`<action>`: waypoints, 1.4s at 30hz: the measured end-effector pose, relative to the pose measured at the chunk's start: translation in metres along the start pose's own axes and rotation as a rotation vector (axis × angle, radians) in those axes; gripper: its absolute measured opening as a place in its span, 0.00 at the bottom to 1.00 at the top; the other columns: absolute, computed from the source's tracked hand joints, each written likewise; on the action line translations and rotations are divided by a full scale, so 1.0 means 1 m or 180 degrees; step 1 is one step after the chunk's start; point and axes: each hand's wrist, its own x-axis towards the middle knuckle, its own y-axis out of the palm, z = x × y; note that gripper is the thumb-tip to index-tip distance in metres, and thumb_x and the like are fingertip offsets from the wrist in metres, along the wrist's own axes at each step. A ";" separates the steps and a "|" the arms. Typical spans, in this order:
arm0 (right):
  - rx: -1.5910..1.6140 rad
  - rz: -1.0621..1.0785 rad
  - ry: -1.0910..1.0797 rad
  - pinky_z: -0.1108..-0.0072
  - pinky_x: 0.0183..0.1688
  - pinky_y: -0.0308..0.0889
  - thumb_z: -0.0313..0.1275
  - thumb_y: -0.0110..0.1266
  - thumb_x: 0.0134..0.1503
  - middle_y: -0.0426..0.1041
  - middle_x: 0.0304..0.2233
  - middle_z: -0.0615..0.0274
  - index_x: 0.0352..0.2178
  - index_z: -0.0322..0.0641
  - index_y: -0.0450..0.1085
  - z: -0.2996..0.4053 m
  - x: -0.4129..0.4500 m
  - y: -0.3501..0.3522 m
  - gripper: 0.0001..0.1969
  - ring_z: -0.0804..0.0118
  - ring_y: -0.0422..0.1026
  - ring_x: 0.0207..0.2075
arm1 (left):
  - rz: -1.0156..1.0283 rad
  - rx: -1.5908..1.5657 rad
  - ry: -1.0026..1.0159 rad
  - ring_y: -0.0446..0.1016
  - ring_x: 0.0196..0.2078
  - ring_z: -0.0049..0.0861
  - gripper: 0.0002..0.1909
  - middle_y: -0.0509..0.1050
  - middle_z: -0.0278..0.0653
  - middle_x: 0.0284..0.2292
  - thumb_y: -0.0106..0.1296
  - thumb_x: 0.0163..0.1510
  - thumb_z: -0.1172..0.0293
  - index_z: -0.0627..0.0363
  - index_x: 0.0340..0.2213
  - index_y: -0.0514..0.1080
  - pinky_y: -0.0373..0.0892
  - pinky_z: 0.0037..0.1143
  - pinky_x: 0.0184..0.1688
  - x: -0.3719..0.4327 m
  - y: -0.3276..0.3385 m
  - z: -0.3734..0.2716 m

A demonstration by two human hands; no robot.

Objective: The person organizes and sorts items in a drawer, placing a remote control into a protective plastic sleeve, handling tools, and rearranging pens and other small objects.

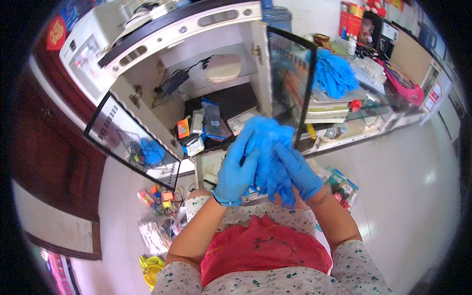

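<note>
A bunch of blue disposable gloves (271, 158) hangs between my two hands, above my lap. My left hand (238, 173), in a blue glove, grips the bunch from its left side. From the right, my right hand (300, 173), gloved too, holds the same bunch. Behind them stands a white cabinet (184, 29) with both glass doors swung out. Inside it lie a black power adapter (177, 81), a cream-coloured pouch or case (223, 68) on a glass shelf, and small boxes, among them an orange one (183, 128). A second heap of blue gloves (333, 73) rests at the right.
The left glass door (132, 142) and right glass door (291, 84) jut outward. A pulled-out drawer (201, 169) is partly hidden below my hands. Cables, coloured blocks (167, 196) and plastic bags (153, 234) lie on the floor at left; a green package (341, 182) is at right.
</note>
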 end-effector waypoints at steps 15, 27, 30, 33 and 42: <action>-0.3370 0.1361 0.0138 0.81 0.38 0.65 0.30 0.49 0.50 0.68 0.36 0.64 0.39 0.40 0.63 -0.046 0.006 0.041 0.14 0.70 0.68 0.34 | 0.1122 -0.1238 -0.1041 0.65 0.41 0.19 0.18 0.67 0.39 0.38 0.43 0.51 0.72 0.64 0.44 0.61 0.61 0.20 0.44 -0.043 -0.065 0.011; -0.0065 -0.0174 0.0409 0.76 0.44 0.63 0.28 0.52 0.48 0.66 0.40 0.59 0.43 0.33 0.61 -0.066 -0.002 0.045 0.20 0.65 0.65 0.41 | -0.0663 0.1063 0.1158 0.64 0.43 0.42 0.20 0.65 0.50 0.42 0.38 0.49 0.74 0.63 0.46 0.60 0.59 0.28 0.47 -0.059 -0.036 0.033; -0.0187 -0.0242 0.0335 0.76 0.42 0.64 0.30 0.52 0.48 0.67 0.39 0.58 0.43 0.33 0.61 -0.066 -0.005 0.049 0.20 0.65 0.67 0.39 | -0.0489 0.0196 0.0592 0.63 0.44 0.40 0.21 0.65 0.49 0.43 0.38 0.49 0.75 0.63 0.46 0.60 0.58 0.27 0.48 -0.060 -0.032 0.037; 0.0173 -0.0134 0.1034 0.77 0.43 0.63 0.30 0.52 0.49 0.65 0.40 0.60 0.45 0.36 0.59 -0.049 -0.002 0.063 0.21 0.67 0.66 0.40 | 0.0010 -0.1324 -0.0133 0.63 0.47 0.32 0.21 0.64 0.45 0.46 0.39 0.49 0.76 0.63 0.47 0.59 0.57 0.24 0.50 -0.060 -0.043 0.054; -0.0598 0.0292 0.0307 0.83 0.41 0.61 0.25 0.48 0.50 0.65 0.39 0.65 0.46 0.37 0.58 -0.056 0.004 0.058 0.19 0.72 0.64 0.39 | 0.0350 -0.2582 -0.1014 0.64 0.45 0.19 0.18 0.65 0.38 0.46 0.42 0.52 0.72 0.63 0.46 0.62 0.60 0.19 0.48 -0.055 -0.081 0.032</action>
